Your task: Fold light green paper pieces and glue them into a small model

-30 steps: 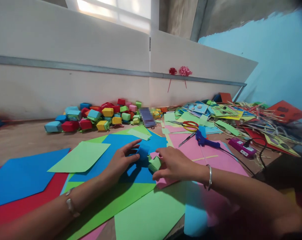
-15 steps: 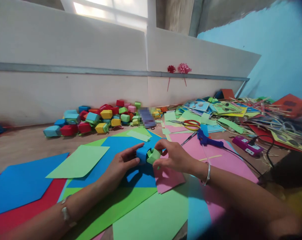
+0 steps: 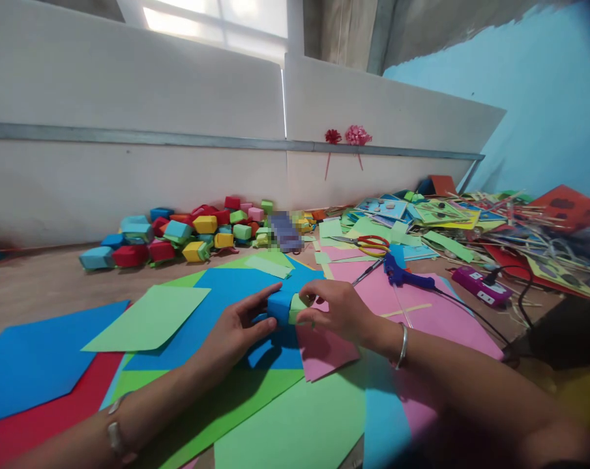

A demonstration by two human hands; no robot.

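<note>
A small blue paper box [image 3: 278, 307] is held above the coloured sheets at the middle of the view. My left hand [image 3: 240, 329] grips its left side between thumb and fingers. From the box's right end sticks out a light green paper piece [image 3: 295, 309], partly inside the blue one. My right hand [image 3: 336, 309] pinches that green piece between thumb and fingertips, which cover its right end. Beneath both hands lie a blue sheet [image 3: 216, 306] and a folded pink sheet [image 3: 326, 355].
Several small coloured paper boxes [image 3: 177, 231] are piled along the wall. To the right lie scissors [image 3: 370, 244], a blue glue gun [image 3: 405, 275] with its cord, and a purple power strip [image 3: 480, 284]. Paper pieces and sticks [image 3: 471, 218] are heaped at the back right.
The green piece sits straighter and deeper in the blue box; before, it was tilted and stuck out more. Both hands still hold the pieces.
</note>
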